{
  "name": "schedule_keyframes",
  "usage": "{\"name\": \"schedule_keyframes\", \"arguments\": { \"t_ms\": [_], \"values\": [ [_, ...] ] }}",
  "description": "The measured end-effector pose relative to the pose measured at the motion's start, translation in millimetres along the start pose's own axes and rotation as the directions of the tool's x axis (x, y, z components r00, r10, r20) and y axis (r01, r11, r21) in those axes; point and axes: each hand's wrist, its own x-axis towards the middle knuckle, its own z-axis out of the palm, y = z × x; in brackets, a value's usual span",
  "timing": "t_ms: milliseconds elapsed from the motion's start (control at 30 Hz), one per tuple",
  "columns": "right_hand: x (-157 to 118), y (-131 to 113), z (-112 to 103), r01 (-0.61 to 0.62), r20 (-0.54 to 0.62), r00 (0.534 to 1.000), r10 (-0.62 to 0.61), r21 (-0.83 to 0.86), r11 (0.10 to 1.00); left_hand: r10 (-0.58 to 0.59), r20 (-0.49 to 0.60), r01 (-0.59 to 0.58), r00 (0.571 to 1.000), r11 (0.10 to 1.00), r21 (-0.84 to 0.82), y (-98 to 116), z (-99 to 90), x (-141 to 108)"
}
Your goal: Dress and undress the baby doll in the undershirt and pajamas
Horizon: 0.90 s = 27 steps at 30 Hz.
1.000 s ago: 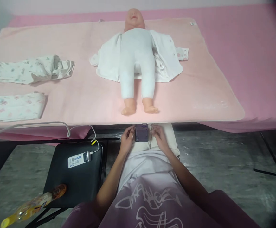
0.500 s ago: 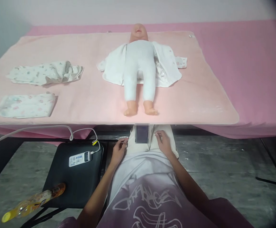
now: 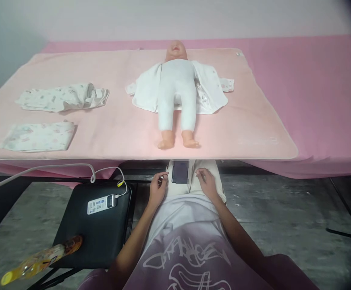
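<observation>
Plainly, one doll (image 3: 177,80) lies face up, two feet toward the person, over one spread white jacket (image 3: 213,90) on one peach mat (image 3: 127,133). Viewed from the person's seat, two patterned cloths lie left of the doll: a bunched cloth (image 3: 54,98) level with its legs, a folded cloth (image 3: 39,137) level with its feet. Below the doll's feet, one dark, blurred phone-like slab (image 3: 180,172) rests on the lap, between two hands. The left hand (image 3: 158,188) and right hand (image 3: 206,183) each lie near it, fingers loosely bent, thumb apart from them. Down and left of the doll stands one black stool (image 3: 102,241) bearing one corded white device (image 3: 98,204); one bottle (image 3: 30,266) shows there too.
</observation>
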Motion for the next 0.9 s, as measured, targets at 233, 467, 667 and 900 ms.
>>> {"name": "schedule_keyframes", "arguments": {
  "t_ms": [233,467,667,900],
  "values": [
    [0,1,1,-0.027,0.040,0.999,0.026,0.015,1.000,0.063,-0.034,-0.062,0.997,0.998,0.033,-1,6.7,-2],
    [2,1,2,-0.025,0.037,0.999,0.028,-0.067,0.997,0.086,-0.020,-0.085,0.996,0.995,0.049,4,9.2,2],
    [2,-6,-1,-0.018,0.047,0.999,0.023,-0.092,0.996,0.113,-0.011,-0.112,0.994,0.990,0.090,5,16.4,8],
    [17,-26,9,-0.185,0.151,0.975,0.166,0.125,0.975,0.093,0.043,-0.097,0.995,0.990,0.099,3,34.8,25]
  ]
}}
